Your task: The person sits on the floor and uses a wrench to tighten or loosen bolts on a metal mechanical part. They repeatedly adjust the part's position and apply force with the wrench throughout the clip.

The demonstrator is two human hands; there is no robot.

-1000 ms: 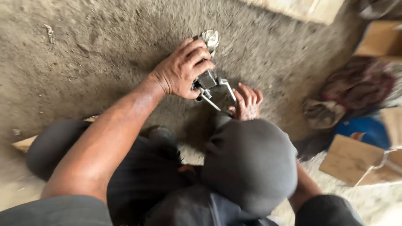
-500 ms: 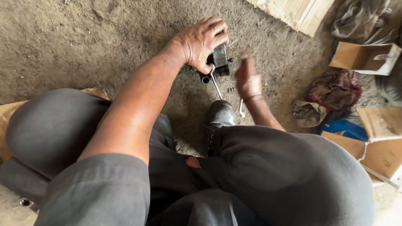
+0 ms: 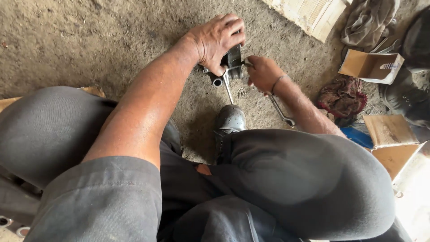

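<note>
- Your left hand (image 3: 218,39) is clamping its curled fingers over a dark metal part (image 3: 233,60) sitting on the far dirt floor (image 3: 89,40).
- Your right hand (image 3: 263,73) is closing around a tool pressed against the part's right side.
- A wrench (image 3: 281,112) is lying just right of your shoe (image 3: 230,120).
- An open cardboard box (image 3: 371,66) is sitting far right.

Dirt floor (image 3: 89,40) with a wooden plank (image 3: 309,15), an open cardboard box (image 3: 369,66), a dark red rag (image 3: 342,98) and a grey cloth (image 3: 367,18).
</note>
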